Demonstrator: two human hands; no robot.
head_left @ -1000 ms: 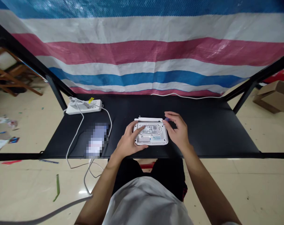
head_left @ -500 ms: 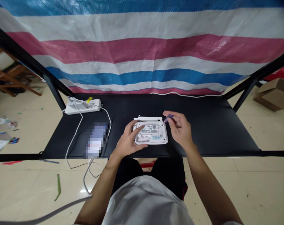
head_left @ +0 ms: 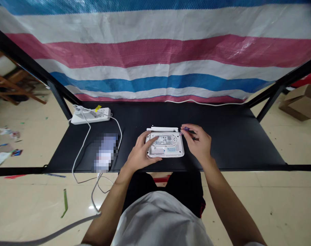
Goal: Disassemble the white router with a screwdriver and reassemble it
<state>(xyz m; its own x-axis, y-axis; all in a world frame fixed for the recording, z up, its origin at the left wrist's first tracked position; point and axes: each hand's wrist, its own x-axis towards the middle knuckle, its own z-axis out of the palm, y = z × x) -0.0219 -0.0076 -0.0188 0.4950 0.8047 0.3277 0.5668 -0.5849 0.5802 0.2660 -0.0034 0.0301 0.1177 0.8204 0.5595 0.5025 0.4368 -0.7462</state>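
A person is pressing down on a white wireless router (head_left: 170, 151) with the left hand (head_left: 139, 153), its fingers (head_left: 148, 138) spread across the upturned underside rather than clenched around it, apparently to stop the casing from sliding. The router is lying flat on a black table (head_left: 222, 136), near the table's front edge and between both hands, with a white bar (head_left: 163, 129) running along its far side. The right hand (head_left: 197, 143) is grasping a small purple-handled tool (head_left: 186, 129) between thumb and fingers, holding its tip just beside the router's far right corner, though whether they are touching I cannot tell. A printed label (head_left: 162, 140) and a QR code (head_left: 169, 138) are showing on the underside, but their writing is too small to read. A white power strip (head_left: 91, 117) is sitting off to the left, feeding a white cable (head_left: 80, 160) over the table's edge
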